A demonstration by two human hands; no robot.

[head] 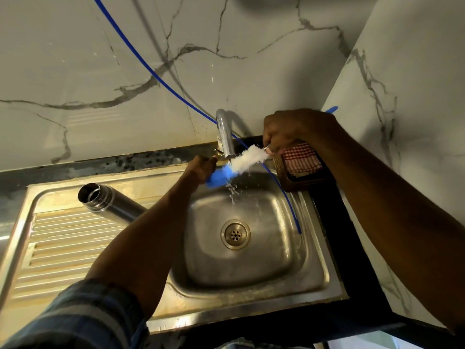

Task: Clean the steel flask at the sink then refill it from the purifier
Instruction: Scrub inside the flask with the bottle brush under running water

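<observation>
1. Flask (110,204) lying open-mouthed on the drainboard (63,238), left of both grips, untouched.
2. Left hand (201,170) closed at the tap (225,137); right hand (284,133) clutching the brush (247,159) under running water.
3. Wetting the brush, apparently; next, fetching the flask for scrubbing.

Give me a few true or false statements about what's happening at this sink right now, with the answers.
1. The steel flask stands upright in the basin. False: it lies on its side on the draining board, mouth open.
2. Water runs from the tap onto the bottle brush. True.
3. The right hand holds the brush by its handle end. True.
4. The left hand grips the flask. False: it is at the brush's blue tip.
5. A checked cloth lies in the basin. False: it sits beside the sink.
</observation>
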